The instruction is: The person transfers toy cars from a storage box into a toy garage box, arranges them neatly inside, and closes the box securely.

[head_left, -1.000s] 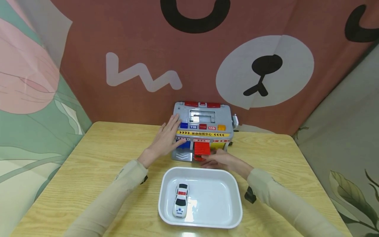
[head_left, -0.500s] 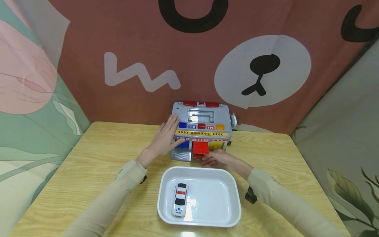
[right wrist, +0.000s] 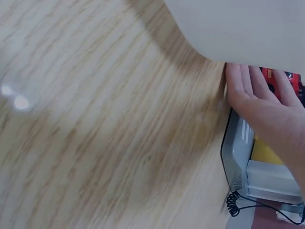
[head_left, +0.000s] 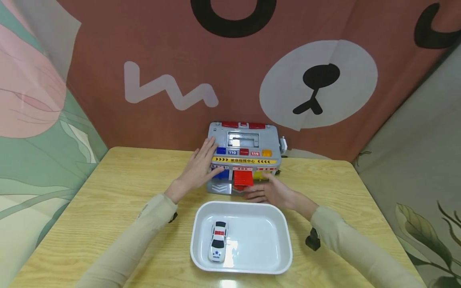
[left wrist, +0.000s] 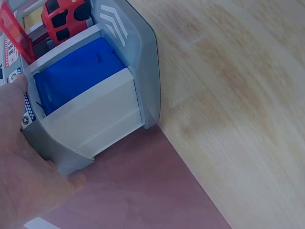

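Plainly, your left hand (head_left: 198, 166) rests with outstretched fingers against the left side of the toy station (head_left: 268, 140), near the middle of the table's (head_left: 151, 172) far edge. Your right hand (head_left: 273, 194) is loose, fingers extended before the middle bay; whether they touch the red car (left wrist: 66, 19) in it, you cannot tell. The raised red door (head_left: 243, 178) mostly hides that car from the head view; the left wrist view crops its top. In the right wrist view, the white tray (right wrist: 248, 33) covers your fingertips.
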### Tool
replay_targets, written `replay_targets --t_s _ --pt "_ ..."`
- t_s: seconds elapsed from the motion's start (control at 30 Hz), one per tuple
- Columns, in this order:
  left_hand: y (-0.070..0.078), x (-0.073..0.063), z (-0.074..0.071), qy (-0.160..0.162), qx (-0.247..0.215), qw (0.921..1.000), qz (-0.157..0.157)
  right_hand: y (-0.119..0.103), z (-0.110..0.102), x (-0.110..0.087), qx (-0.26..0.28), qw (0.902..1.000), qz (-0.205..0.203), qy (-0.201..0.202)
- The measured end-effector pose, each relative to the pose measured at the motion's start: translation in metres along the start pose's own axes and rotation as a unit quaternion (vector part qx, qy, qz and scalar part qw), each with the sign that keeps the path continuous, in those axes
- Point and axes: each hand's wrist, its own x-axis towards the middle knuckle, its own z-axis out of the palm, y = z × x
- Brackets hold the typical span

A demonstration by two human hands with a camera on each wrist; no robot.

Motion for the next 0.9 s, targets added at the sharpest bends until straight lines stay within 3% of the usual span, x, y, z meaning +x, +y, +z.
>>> replay_targets --t_s 0.2,0.53,0.9 --pt "0.0 0.0 -0.002 -0.002 -0.005 1.0 -0.002 -0.004 0.002 0.0 -0.015 0.9999 0.0 -0.004" --pt "0.001 0.0 -0.002 -0.001 0.0 1.0 0.002 -0.011 0.007 0.004 -0.026 0.9984 -0.013 0.048" --pt "0.003 0.0 -0.002 -0.003 -0.008 1.0 -0.005 -0.016 0.007 0.006 -0.032 0.9976 -0.009 0.061"
